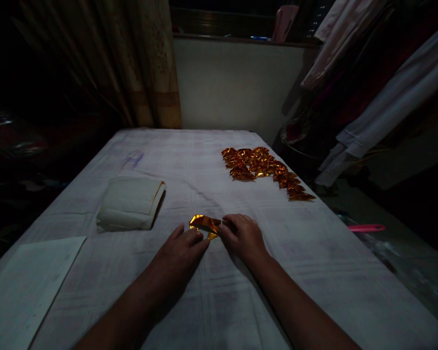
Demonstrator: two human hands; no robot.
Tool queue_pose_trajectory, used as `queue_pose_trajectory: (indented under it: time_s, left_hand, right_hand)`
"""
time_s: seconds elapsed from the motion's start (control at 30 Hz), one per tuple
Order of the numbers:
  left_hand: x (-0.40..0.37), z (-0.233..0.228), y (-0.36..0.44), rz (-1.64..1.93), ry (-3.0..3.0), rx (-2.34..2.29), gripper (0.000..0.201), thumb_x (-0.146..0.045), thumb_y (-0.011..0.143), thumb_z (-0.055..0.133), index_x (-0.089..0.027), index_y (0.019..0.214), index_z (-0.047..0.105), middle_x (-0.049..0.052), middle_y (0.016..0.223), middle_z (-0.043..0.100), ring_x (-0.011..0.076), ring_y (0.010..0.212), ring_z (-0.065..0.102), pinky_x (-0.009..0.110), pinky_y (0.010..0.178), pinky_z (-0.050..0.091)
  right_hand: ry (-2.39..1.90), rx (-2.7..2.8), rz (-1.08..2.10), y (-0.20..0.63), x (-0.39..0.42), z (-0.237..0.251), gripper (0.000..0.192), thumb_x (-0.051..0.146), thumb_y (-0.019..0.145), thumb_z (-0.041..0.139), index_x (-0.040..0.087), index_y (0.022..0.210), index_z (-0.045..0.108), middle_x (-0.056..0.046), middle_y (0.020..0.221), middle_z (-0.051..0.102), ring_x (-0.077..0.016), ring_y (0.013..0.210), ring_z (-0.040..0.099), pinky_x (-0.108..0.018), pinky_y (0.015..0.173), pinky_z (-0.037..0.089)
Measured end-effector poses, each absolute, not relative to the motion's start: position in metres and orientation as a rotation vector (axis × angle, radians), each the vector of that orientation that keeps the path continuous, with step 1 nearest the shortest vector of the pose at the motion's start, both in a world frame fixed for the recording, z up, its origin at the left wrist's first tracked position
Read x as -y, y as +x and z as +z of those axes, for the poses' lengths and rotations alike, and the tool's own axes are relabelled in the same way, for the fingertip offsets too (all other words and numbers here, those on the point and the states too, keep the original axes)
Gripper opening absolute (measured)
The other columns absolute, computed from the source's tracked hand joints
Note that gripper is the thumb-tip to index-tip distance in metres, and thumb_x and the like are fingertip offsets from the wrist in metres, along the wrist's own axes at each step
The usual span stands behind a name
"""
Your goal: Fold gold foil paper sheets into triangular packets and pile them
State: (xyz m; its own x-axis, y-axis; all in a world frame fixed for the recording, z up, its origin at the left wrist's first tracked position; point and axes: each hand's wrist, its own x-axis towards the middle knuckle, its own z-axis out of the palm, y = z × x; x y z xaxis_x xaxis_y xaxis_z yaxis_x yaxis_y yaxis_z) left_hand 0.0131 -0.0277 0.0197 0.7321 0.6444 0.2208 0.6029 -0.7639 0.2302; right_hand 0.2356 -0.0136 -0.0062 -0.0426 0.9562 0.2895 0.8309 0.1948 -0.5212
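Between my two hands, low over the cloth-covered table (190, 160), is a piece of shiny gold foil paper (205, 222), partly folded into a curved shape with a gap in its middle. My left hand (184, 248) is at its left and near side, fingers bent and touching the lower edge. At the other end, my right hand (243, 236) pinches the foil's right tip between thumb and fingers. Several finished-looking folded gold foil pieces (261, 160) lie in overlapping rows farther back on the right.
To the left lies a stack of paper in a pale wrapper (127, 204); a white sheet (32, 282) rests at the near left corner. Hanging clothes (379, 102) flank the right side, with a pink handle (367, 228) beyond the table edge. A curtain (142, 63) hangs behind.
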Motion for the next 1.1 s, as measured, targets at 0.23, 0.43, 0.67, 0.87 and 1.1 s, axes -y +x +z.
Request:
queue_pose_trajectory:
  time_s: [0.23,0.43,0.67,0.87,1.1]
  left_hand:
    - [0.024,0.017,0.017,0.527,2.786,-1.024,0.019,-0.018,0.100,0.051,-0.021,0.110,0.067,0.006,0.101,0.066,0.0228,0.098,0.058,0.047,0.097,0.046]
    - [0.023,0.015,0.011,0.678,2.676,-0.955,0.027,-0.015,0.100,0.048,-0.024,0.116,0.068,0.007,0.107,0.068,0.0217,0.101,0.060,0.045,0.096,0.047]
    - [0.011,0.000,-0.002,0.930,2.527,-1.486,0.035,-0.030,0.100,0.047,-0.019,0.132,0.057,0.016,0.139,0.059,0.0314,0.131,0.052,0.055,0.110,0.041]
    - [0.009,-0.008,-0.007,0.617,2.579,-1.385,0.040,-0.024,0.101,0.042,-0.025,0.140,0.053,0.010,0.137,0.066,0.0295,0.134,0.053,0.064,0.116,0.026]
    - [0.006,0.003,-0.002,0.639,2.543,-1.344,0.027,-0.023,0.101,0.048,-0.026,0.118,0.069,0.006,0.115,0.073,0.0240,0.111,0.064,0.061,0.114,0.027]
  right_hand:
    - [-1.529,2.163,0.199,0.222,0.015,-0.004,0.015,0.022,0.092,0.066,0.027,0.103,0.075,-0.005,0.096,0.072,-0.0231,0.092,0.061,-0.036,0.079,0.042]
    - [-1.484,2.328,0.148,0.224,0.018,0.003,0.019,0.026,0.095,0.063,0.027,0.112,0.073,-0.006,0.101,0.070,-0.0225,0.091,0.058,-0.035,0.076,0.040]
    - [-1.534,2.379,0.171,0.218,0.022,0.013,0.023,0.029,0.096,0.063,0.024,0.117,0.069,-0.008,0.105,0.068,-0.0238,0.093,0.056,-0.037,0.079,0.040]
    - [-1.530,2.390,0.203,0.219,0.023,0.016,0.026,0.030,0.094,0.064,0.024,0.120,0.069,-0.007,0.108,0.068,-0.0244,0.096,0.056,-0.037,0.081,0.041]
    - [-1.533,2.321,0.203,0.219,0.019,0.009,0.020,0.023,0.095,0.062,0.027,0.111,0.073,-0.007,0.102,0.068,-0.0235,0.092,0.057,-0.036,0.077,0.040]
